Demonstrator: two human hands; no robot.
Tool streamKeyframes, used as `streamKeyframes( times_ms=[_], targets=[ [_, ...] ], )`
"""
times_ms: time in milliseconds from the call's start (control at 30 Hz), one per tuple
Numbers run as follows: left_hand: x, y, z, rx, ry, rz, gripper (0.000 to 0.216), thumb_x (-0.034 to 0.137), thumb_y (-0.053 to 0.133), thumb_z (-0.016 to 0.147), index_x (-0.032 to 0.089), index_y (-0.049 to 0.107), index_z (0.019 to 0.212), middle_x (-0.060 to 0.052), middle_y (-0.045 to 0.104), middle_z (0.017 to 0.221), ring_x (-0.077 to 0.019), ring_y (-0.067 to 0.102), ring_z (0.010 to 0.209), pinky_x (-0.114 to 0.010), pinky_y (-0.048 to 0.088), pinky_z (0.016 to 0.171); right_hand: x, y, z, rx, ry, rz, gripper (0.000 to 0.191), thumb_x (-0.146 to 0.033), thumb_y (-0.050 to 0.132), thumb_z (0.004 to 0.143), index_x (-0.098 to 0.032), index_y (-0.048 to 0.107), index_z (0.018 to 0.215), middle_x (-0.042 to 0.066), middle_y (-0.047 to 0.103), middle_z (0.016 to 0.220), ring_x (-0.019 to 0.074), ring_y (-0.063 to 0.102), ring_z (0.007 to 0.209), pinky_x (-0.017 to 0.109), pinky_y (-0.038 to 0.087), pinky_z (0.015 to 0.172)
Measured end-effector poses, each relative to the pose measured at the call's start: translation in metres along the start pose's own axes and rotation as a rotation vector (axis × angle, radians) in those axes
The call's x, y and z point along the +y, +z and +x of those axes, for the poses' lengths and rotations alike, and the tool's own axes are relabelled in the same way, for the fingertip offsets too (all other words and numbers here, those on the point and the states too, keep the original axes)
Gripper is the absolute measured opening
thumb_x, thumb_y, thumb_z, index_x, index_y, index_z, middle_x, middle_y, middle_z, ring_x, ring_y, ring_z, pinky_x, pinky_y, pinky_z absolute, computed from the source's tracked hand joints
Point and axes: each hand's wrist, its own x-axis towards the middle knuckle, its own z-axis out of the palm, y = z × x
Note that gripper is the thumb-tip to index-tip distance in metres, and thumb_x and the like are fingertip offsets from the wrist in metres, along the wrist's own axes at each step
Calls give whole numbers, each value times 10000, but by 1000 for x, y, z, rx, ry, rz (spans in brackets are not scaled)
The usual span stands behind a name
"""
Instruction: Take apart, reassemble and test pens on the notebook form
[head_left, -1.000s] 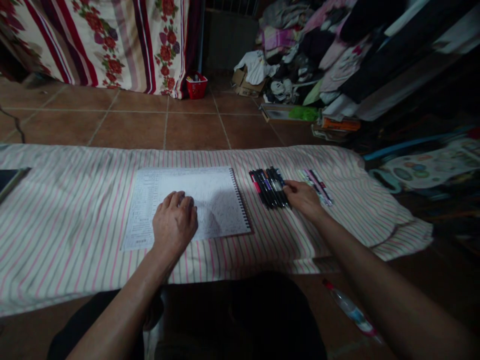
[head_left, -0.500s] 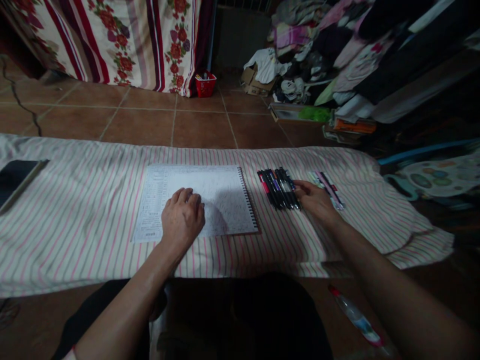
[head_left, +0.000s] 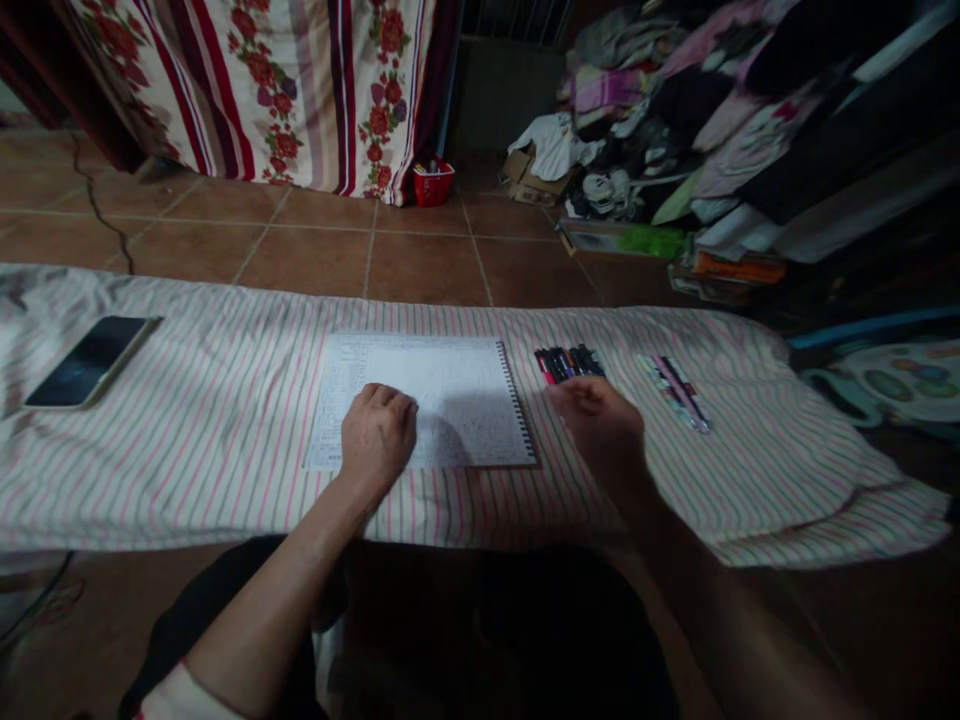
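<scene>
On the striped cloth lies a spiral notebook (head_left: 480,400) with a page full of writing. My left hand (head_left: 377,430) rests on its lower left part with the fingers curled in; a small dark bit shows at the fingertips, too small to name. My right hand (head_left: 600,415) is over the near ends of a row of several pens (head_left: 568,362), mostly dark with a red one at the left. Its fingers look bent, but blur and shadow hide whether they hold anything. Farther right lies a small group of pale and pink pens (head_left: 675,390).
A phone (head_left: 90,362) lies at the left on the striped cloth (head_left: 225,440). Beyond, a red basket (head_left: 433,185) stands on the tiled floor by a flowered curtain (head_left: 315,90). Clothes are heaped at the back right (head_left: 660,110), and a patterned stool or chair (head_left: 907,370) is at the right.
My right hand has moved from the right side of the dark pens to over their near ends. My left hand stays on the notebook. The view has shifted left, showing more of the phone.
</scene>
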Motion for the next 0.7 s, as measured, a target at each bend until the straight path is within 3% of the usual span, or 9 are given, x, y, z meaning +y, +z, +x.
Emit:
streamKeyframes(
  times_ms=[133, 233, 300, 433, 533, 700],
  targets=[
    [-4, -9, -6, -49, -3, 45, 243, 183, 442, 877, 188, 681, 836, -79, 665, 826, -242, 546, 861, -358, 475, 754, -18, 30, -48, -187, -154, 35, 204, -430, 533, 828, -241, 594, 782, 21, 653, 675, 180, 616, 622, 305, 493, 609],
    [-8, -15, -15, -56, -7, 33, 242, 155, 437, 874, 177, 669, 937, -86, 660, 854, -242, 547, 893, -353, 482, 759, -16, 50, -76, -200, -446, -37, 215, -327, 442, 896, -256, 642, 933, 72, 694, 959, 242, 618, 926, 409, 505, 810],
    [-13, -18, -22, -27, -1, 7, 238, 168, 433, 881, 179, 660, 953, -91, 658, 896, -240, 546, 918, -356, 488, 781, -11, 60, -89, -226, -584, -143, 241, -299, 474, 887, -269, 643, 1055, 69, 650, 1169, 278, 541, 1118, 484, 437, 960],
    [-31, -28, -34, 71, -24, -55, 235, 195, 438, 883, 195, 647, 992, -86, 647, 982, -241, 542, 989, -368, 484, 864, -3, 69, -102, -223, -693, -270, 329, -260, 432, 908, -238, 594, 1193, 78, 616, 1246, 274, 514, 1161, 491, 428, 981],
    [-61, -42, -35, 129, -99, -41, 243, 197, 442, 868, 196, 649, 995, -107, 627, 1024, -259, 523, 1056, -393, 473, 905, 1, 72, -103, -154, -725, -308, 320, -240, 439, 901, -256, 597, 1179, 68, 628, 1221, 260, 527, 1149, 469, 441, 969],
    [-142, -80, -38, 277, -456, 115, 406, 288, 506, 839, 55, 535, 1170, -244, 395, 1370, -406, 287, 1322, -546, 305, 1043, 3, 79, -103, -71, -785, -321, 293, -223, 452, 896, -168, 620, 1129, 105, 647, 1173, 247, 536, 1117, 437, 443, 959]
  ],
)
